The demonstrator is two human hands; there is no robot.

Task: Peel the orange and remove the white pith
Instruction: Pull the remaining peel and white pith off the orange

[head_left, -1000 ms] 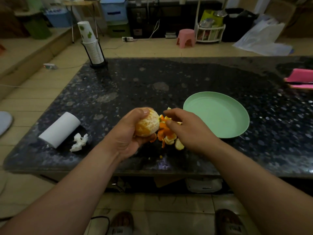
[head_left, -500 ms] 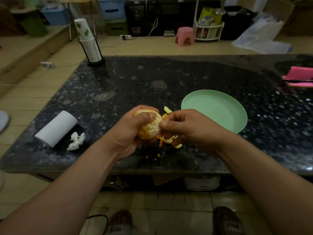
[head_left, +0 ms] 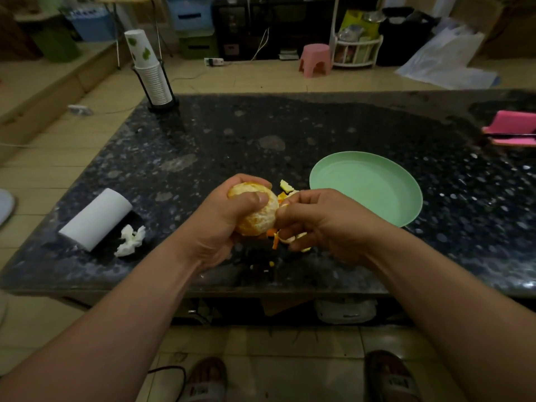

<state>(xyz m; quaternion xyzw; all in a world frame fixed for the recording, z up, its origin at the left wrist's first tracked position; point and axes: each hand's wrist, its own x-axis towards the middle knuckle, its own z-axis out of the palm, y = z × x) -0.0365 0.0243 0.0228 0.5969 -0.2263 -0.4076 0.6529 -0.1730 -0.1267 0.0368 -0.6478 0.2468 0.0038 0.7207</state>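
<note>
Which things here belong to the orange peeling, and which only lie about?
Job: peeled round orange, gripped by left hand; right hand pinching a pale peel bit; orange peel scraps; probably the pale green round plate.
Lying about: white paper roll; crumpled white tissue; stack of white paper cups; flat pink object.

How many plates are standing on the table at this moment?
1. The green plate lies on the dark table, just beyond the right hand. Another could lie past the frame's right edge.
</note>
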